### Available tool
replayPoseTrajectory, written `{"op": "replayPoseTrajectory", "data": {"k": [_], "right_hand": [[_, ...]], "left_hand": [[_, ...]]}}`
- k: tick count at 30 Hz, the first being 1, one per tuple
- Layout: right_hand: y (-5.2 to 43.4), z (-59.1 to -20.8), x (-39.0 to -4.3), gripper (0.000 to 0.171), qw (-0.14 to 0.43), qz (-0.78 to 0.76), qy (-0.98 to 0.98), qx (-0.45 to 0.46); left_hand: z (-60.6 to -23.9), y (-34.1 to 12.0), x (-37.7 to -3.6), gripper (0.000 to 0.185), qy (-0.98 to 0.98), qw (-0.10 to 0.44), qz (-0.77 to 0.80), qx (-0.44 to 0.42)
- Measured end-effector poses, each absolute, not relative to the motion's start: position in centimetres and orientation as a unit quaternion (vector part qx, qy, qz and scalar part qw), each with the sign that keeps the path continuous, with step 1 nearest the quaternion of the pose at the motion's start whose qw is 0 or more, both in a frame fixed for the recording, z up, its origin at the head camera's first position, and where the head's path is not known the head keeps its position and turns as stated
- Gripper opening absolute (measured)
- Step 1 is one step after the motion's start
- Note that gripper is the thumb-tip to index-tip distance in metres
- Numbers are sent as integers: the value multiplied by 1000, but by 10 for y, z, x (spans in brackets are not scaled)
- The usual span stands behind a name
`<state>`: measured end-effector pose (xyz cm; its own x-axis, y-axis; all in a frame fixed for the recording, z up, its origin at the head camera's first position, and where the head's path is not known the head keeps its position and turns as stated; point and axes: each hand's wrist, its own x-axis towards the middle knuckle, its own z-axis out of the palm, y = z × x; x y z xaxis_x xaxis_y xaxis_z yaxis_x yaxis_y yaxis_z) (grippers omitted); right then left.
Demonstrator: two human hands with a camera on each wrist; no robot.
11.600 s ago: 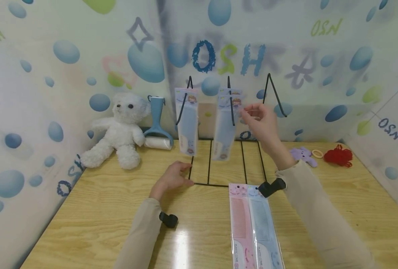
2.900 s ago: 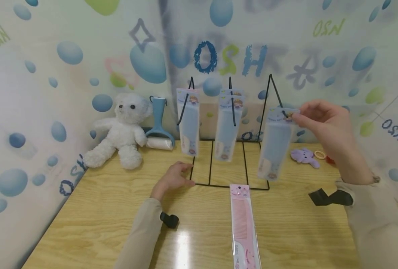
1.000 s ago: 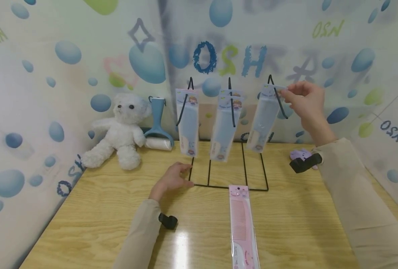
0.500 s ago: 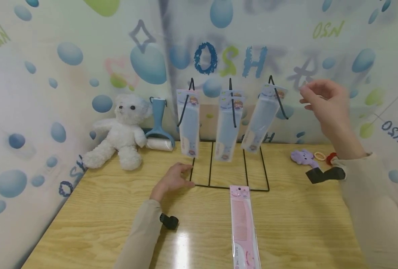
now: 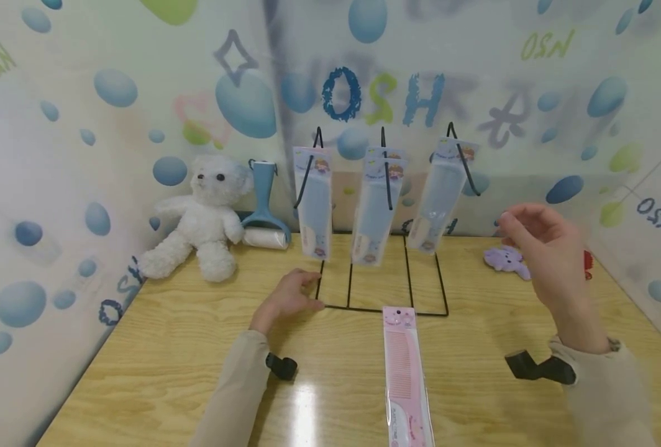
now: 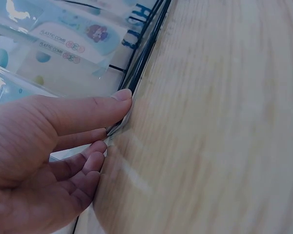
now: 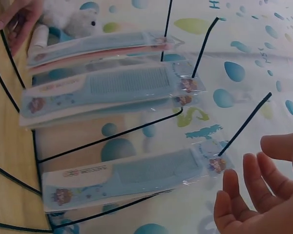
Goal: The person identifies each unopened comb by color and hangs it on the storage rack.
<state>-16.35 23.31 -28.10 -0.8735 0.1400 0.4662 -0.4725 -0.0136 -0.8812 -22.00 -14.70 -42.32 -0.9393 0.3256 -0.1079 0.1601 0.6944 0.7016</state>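
My left hand (image 5: 290,293) holds the front left corner of a black wire display rack (image 5: 366,310), thumb and fingertips at the base wire. Packaged blue combs hang from its three hooks: a packet with pink behind it (image 5: 314,208) on the left, overlapping packets (image 5: 378,211) in the middle, and a packet (image 5: 441,192) on the right hook. Beyond the right hook, my right hand (image 5: 554,261) hovers empty, fingers loosely bent, clear of that packet in the right wrist view. A pink packaged comb (image 5: 402,366) lies flat on the table, its top end at the rack's front wire.
At the back left sit a white teddy bear (image 5: 204,217) and a blue lint roller (image 5: 263,208). A purple plush toy (image 5: 506,261) and a red item (image 5: 588,265), partly hidden by my right hand, lie at the right. A patterned backdrop stands close behind the rack.
The blue comb packet that lay beside the pink one now hangs on the right hook. My right hand has let go of it, drawn away rightward and dropped lower. My left hand stays put.
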Motion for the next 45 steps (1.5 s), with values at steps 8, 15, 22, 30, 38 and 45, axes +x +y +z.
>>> {"op": "replayPoseTrajectory", "data": {"k": [8,15,22,30,38,45], "right_hand": [[218,-324,-159,7,173,683,-703,95],[203,-343,-160,8,130,630,-759,99],[198,-354,-160,24,71,574,-808,113],[188,-375,-168,21,42,536,-834,125],[183,-400,-176,16,21,463,-876,134],[182,-413,-179,20,-11,455,-880,137]], "left_hand": [[-425,-147,-222,65,911,113,374,135],[-424,-146,-222,66,911,112,372,142],[-424,-144,-222,67,913,108,367,141],[-424,-145,-221,67,914,112,369,128],[-424,-146,-221,67,913,115,372,126],[-424,-147,-221,67,915,115,367,126]]}}
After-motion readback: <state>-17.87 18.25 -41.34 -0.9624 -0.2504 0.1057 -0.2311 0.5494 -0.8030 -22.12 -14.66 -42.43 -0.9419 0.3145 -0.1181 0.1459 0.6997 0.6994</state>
